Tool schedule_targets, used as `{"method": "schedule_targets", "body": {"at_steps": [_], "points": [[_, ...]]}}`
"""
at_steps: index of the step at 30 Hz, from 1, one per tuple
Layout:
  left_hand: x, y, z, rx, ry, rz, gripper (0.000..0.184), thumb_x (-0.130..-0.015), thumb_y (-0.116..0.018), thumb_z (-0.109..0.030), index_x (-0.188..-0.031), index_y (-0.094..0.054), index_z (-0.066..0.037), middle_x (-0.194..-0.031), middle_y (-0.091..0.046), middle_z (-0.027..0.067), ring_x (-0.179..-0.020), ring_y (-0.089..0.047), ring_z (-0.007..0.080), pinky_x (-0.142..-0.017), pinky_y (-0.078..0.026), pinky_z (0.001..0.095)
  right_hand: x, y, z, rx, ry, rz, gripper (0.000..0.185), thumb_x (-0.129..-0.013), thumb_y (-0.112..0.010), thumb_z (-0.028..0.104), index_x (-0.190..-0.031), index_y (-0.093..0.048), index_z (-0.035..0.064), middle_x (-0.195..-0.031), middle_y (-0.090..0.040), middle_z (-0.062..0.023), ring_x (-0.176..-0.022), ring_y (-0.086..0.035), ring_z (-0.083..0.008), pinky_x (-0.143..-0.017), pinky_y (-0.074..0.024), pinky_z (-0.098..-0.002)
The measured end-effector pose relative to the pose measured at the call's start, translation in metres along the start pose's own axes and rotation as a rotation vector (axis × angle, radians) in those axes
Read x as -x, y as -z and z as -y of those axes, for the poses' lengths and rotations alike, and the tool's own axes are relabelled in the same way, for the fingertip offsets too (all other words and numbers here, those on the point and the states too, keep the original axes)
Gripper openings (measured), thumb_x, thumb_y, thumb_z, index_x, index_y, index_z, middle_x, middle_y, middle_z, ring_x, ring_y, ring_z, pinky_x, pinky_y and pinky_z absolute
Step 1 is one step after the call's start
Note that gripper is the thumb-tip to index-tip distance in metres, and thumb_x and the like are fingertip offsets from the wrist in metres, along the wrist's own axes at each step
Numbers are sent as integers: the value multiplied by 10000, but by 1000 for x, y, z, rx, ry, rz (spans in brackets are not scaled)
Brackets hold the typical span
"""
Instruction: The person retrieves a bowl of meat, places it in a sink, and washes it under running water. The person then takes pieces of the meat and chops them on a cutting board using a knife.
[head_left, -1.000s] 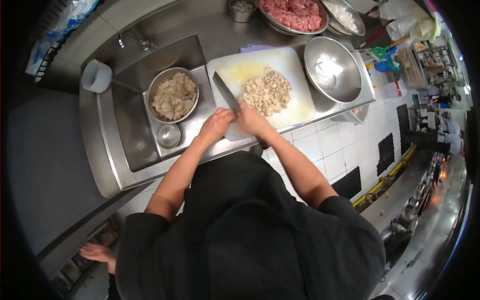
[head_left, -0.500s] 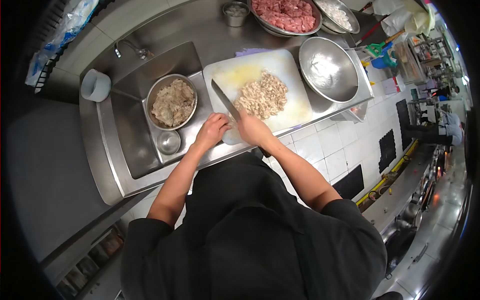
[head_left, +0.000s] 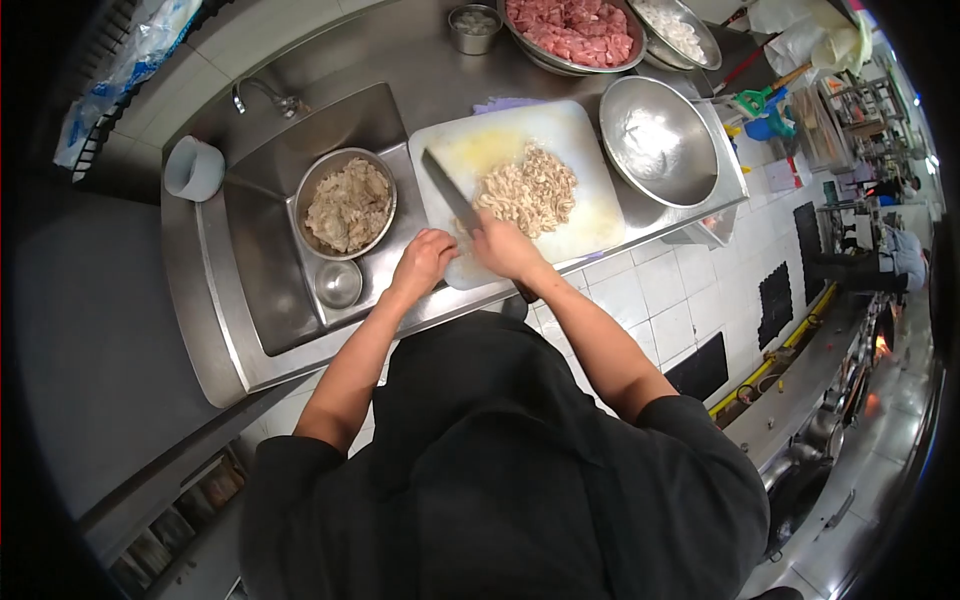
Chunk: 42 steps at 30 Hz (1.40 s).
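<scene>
My right hand is wrapped round a large knife, whose blade points up and left over the white cutting board. Chopped pale pieces lie heaped on the board to the right of the blade. At the board's lower left edge rests my left hand, its fingers curled together beside the blade; what they hold, if anything, is too small to tell. Left of the board, a metal bowl of pale, wet food stands in the sink, with a small metal bowl just below it.
An empty steel bowl stands right of the board. Behind are a bowl of pink meat, a bowl of white pieces and a small metal pot. A white tub sits left. A person stands far right.
My left hand has drawn slightly away from my right hand and the knife. The other person's hand at the lower left has gone from view. The camera view has shifted a little.
</scene>
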<state>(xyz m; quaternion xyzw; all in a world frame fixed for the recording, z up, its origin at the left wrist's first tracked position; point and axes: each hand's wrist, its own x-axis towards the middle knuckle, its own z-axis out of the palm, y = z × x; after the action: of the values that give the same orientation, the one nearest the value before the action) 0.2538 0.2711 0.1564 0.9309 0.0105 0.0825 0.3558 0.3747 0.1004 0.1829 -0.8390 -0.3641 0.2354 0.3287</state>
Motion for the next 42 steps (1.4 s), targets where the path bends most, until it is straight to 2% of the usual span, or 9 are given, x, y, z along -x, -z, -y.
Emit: {"method": "schedule_targets", "body": {"at_steps": [7, 12, 20, 32, 35, 37, 39, 40, 42], "points": [[-2, -1, -6, 511, 528, -133, 108, -933, -611, 54, -1006, -674, 6, -919, -716, 104, -801, -715, 143, -712, -562, 295, 50, 18, -11, -117, -8, 59, 248, -984, -566, 180, -1078, -502, -41, -879, -659, -356, -859, -642, -542, -771, -491, -579], [12, 7, 21, 759, 564, -306, 131, -953, -597, 45, -1063, -658, 10, -928, -714, 68, -832, -713, 145, -768, -590, 278, 51, -9, -10, -184, -61, 239, 292, -981, -571, 197, -1170, -525, -20, -869, -657, -370, -892, -640, -558, -794, -501, -588], [28, 9, 80, 510, 642, -373, 132, -902, -693, -64, -1022, -706, -12, -905, -744, 100, -849, -716, 183, -794, -566, 335, 21, 38, -84, 28, -26, -55, 340, -961, -597, 177, -1208, -548, -51, -909, -676, -339, -894, -656, -536, -780, -531, -556], [10, 43, 246, 202, 721, -278, 163, -886, -579, -39, -981, -711, -36, -886, -727, 195, -869, -711, 380, -777, -551, 436, -13, 69, -87, 254, -340, -167, 392, -978, -570, 154, -1291, -504, -72, -888, -694, -308, -836, -687, -487, -715, -525, -538], [-21, 52, 318, 107, 781, -261, 210, -853, -626, -59, -1043, -715, -46, -1001, -715, 236, -985, -677, 428, -848, -535, 493, -16, 61, -80, 268, -320, -305, 292, -992, -572, 157, -1186, -565, -60, -823, -675, -294, -748, -671, -473, -646, -496, -524], [-31, 35, 391, -190, 704, -212, 301, -829, -679, -116, -1125, -699, -61, -1052, -719, 226, -1022, -677, 423, -883, -542, 487, -14, 58, -86, 250, -305, -351, 415, -980, -570, 181, -1311, -506, -61, -885, -692, -316, -824, -698, -471, -716, -534, -538], [-32, 21, 432, -244, 693, -209, 445, -814, -715, -184, -1243, -656, -83, -1146, -717, 195, -1070, -675, 404, -927, -544, 474, -15, 56, -90, 310, -443, -362, 392, -981, -569, 199, -1288, -518, -41, -869, -690, -313, -814, -693, -480, -714, -531, -554], [-32, 8, 465, -278, 521, -160, 610, -798, -744, -228, -1372, -577, -104, -1225, -698, 177, -1121, -666, 384, -954, -541, 458, -16, 59, -87, 346, -549, -325, 370, -983, -568, 218, -1264, -529, -20, -854, -689, -309, -804, -687, -489, -712, -527, -569], [-37, 3, 457, -108, 705, -64, 616, -862, -709, -223, -1440, -522, -114, -1272, -677, 185, -1187, -633, 380, -1019, -489, 506, -14, 58, -74, 501, -503, -339, 311, -980, -574, 246, -1189, -522, 22, -811, -684, -294, -770, -671, -506, -700, -514, -598]]}}
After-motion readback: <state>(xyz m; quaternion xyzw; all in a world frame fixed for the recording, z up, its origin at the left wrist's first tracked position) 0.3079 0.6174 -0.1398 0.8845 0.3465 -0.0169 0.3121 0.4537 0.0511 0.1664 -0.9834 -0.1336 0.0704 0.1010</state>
